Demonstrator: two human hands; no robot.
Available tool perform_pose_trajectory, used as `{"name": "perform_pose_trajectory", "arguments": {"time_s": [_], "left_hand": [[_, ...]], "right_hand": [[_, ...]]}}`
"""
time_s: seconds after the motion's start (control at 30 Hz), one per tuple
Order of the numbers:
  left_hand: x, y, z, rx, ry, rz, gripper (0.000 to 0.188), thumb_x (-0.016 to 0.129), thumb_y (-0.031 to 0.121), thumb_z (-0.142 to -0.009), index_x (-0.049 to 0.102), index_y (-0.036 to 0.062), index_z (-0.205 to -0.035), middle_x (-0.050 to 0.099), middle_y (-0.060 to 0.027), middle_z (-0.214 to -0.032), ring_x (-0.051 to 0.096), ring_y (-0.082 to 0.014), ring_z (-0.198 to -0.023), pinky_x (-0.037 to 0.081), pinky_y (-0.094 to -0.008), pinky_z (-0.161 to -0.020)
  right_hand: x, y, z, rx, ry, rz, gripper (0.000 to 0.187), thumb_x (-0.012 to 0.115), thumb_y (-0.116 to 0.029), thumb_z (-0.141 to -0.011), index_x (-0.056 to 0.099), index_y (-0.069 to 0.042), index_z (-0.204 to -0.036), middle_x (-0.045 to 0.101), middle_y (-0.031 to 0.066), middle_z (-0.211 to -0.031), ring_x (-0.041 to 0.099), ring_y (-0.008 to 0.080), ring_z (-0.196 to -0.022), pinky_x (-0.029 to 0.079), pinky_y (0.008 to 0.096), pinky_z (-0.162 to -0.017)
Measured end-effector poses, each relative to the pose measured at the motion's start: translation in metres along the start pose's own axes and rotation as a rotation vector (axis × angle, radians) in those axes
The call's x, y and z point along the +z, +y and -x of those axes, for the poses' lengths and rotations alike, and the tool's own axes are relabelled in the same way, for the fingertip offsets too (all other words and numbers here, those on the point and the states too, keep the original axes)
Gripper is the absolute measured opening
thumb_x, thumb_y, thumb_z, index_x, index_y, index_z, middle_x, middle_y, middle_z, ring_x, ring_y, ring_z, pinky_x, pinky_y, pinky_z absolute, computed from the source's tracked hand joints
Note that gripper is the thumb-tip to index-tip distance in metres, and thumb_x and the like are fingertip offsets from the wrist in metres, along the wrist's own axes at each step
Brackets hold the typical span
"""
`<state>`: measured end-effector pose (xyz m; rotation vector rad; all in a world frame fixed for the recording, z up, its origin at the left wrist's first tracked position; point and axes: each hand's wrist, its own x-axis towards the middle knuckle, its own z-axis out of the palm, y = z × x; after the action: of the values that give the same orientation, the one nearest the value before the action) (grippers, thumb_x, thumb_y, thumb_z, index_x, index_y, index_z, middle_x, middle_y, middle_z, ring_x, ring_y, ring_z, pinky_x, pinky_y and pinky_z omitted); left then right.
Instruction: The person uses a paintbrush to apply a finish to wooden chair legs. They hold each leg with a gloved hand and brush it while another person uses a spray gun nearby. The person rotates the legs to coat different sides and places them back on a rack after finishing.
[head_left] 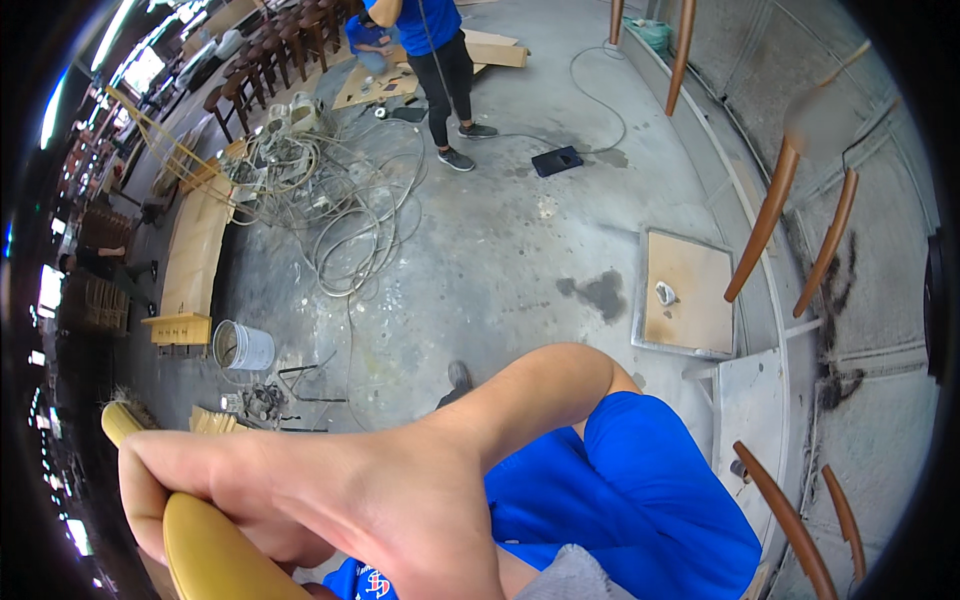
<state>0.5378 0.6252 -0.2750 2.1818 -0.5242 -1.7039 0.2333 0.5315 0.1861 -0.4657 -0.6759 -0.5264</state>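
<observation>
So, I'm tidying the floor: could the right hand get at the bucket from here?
Probably not: the bucket stands on the floor, apparently well beyond the right hand, which seems wrapped around a yellow piece.

At least one yellow piece (215, 548), six brown wooden pieces (765, 222), two co-workers in blue tops (430, 25), one bucket (258, 350), one dark flat device (557, 162), one square panel (685, 260), one small white item (666, 293); the stools (233, 90) overlap too much to count

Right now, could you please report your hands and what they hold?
Right hand curled around yellow piece. Left hand not visible. Piece partly covered by right hand.
</observation>
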Motion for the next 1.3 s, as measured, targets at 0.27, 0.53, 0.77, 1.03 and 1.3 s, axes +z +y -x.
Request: {"name": "perform_pose_trajectory", "arguments": {"time_s": [0.27,0.53,0.77,1.03,1.3], "left_hand": [[0.010,0.037,-0.043,-0.060,0.016,0.095,0.061,0.066,0.054,-0.101,0.063,0.0108,-0.144,0.069,-0.0109,-0.136,0.067,-0.0246,-0.102,0.054,-0.0396,-0.087],[-0.003,0.122,-0.103,-0.135,-0.016,0.145,0.062,0.067,0.055,-0.101,0.063,0.0114,-0.145,0.069,-0.0103,-0.137,0.066,-0.0242,-0.102,0.054,-0.0397,-0.088],[-0.048,0.175,-0.203,-0.011,0.027,0.359,0.065,0.074,0.061,-0.094,0.069,0.0125,-0.137,0.074,-0.0110,-0.120,0.069,-0.0220,-0.093,0.055,-0.0413,-0.080],[-0.062,0.214,-0.278,-0.036,0.013,0.359,0.069,0.068,0.062,-0.097,0.064,0.0075,-0.139,0.074,-0.0158,-0.123,0.072,-0.0313,-0.096,0.057,-0.0464,-0.081],[-0.036,0.266,-0.369,0.383,-0.482,-0.569,0.049,0.066,0.043,-0.102,0.064,0.0036,-0.131,0.075,-0.0203,-0.111,0.073,-0.0328,-0.088,0.057,-0.0447,-0.072]], "right_hand": [[-0.063,-0.061,-0.036,0.047,0.031,-0.042,0.049,0.084,0.002,-0.084,0.044,-0.011,-0.108,0.061,0.0077,-0.074,0.064,0.0158,-0.063,0.051,0.0295,-0.053],[-0.189,-0.123,-0.091,0.179,0.281,0.188,0.041,0.075,-0.005,-0.092,0.043,-0.015,-0.116,0.056,0.0026,-0.072,0.056,0.0105,-0.062,0.043,0.0273,-0.052],[-0.388,-0.189,-0.033,0.409,0.854,1.493,0.030,0.061,-0.034,-0.109,0.072,-0.006,-0.115,0.073,0.0058,-0.075,0.074,0.0146,-0.069,0.055,0.0289,-0.060],[-0.446,-0.287,0.162,0.256,1.596,1.635,0.041,0.066,-0.042,-0.106,0.082,-0.005,-0.099,0.081,0.0070,-0.092,0.073,0.0147,-0.085,0.056,0.0319,-0.077],[-0.393,-0.346,0.276,-0.091,1.623,1.809,0.027,0.078,-0.030,-0.098,0.082,-0.005,-0.108,0.083,0.0070,-0.103,0.073,0.0119,-0.091,0.057,0.0300,-0.081]]}}
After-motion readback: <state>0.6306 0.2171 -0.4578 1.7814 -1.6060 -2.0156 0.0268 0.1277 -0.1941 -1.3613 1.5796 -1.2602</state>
